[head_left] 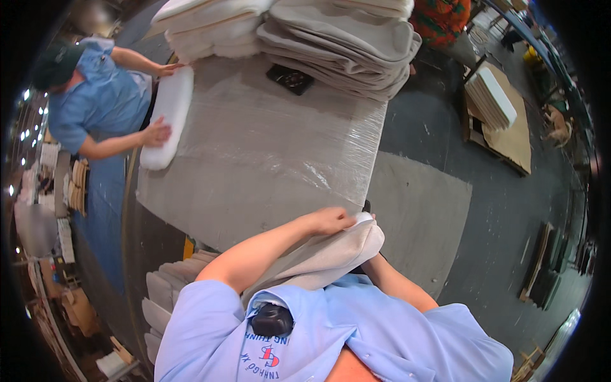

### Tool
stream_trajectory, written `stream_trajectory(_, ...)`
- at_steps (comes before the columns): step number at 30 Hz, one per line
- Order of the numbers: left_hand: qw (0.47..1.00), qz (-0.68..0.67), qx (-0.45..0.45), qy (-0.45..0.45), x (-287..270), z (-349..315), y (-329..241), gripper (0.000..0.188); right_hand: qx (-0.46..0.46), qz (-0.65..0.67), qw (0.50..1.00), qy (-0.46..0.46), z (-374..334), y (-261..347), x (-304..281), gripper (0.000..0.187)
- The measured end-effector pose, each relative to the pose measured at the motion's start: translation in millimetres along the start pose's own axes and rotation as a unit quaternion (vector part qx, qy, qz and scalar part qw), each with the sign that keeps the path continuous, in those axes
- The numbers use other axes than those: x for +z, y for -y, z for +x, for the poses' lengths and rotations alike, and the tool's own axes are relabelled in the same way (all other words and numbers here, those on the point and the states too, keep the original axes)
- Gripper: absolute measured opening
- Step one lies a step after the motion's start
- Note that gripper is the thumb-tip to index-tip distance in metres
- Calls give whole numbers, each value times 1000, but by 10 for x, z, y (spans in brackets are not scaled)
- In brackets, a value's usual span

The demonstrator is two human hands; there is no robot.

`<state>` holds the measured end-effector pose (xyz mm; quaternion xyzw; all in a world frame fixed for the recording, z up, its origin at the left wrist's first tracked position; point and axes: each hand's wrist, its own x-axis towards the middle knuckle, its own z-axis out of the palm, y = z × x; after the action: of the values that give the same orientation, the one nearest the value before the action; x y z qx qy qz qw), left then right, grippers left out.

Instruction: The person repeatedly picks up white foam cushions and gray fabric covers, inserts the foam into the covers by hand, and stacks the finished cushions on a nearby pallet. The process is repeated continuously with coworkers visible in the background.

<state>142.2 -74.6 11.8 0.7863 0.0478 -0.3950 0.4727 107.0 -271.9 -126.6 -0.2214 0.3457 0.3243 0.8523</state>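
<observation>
A beige fabric cushion cover (337, 251) lies slanted against my chest, with white filling (363, 218) showing at its far end. My left hand (332, 220) is closed on the cover's edge beside that filling. From the right, my right forearm (402, 284) reaches behind the cushion. The cushion hides most of that hand, so its fingers cannot be made out. Just beyond my hands is the near edge of a work table (254, 184) wrapped in clear plastic film.
Stacks of grey cushion covers (337, 48) and white padding (213, 28) stand at the table's far end, near a dark flat object (290, 79). A co-worker (105, 95) at the left handles a white pad (168, 121). More beige cushions (168, 290) sit below left. A pallet (503, 137) lies right.
</observation>
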Motion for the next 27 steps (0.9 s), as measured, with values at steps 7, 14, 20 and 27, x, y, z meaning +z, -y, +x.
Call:
stream_trajectory(7, 969, -95, -52, -224, 420, -779, 543, 41, 4, -174, 983, 61, -226, 15, 255, 98)
stream_trajectory(14, 916, 51, 21, -397, 444, -606, 494, 29, -105, -355, 910, 189, 94, 148, -151, 86)
stream_trajectory(20, 934, -21, -12, -356, 546, -942, 872, 36, 104, -38, 980, 168, 15, -47, 105, 83)
stream_trajectory(27, 938, 12, -120, -325, 547, -1342, 978, 48, -78, -102, 958, 258, 429, 55, -484, 65)
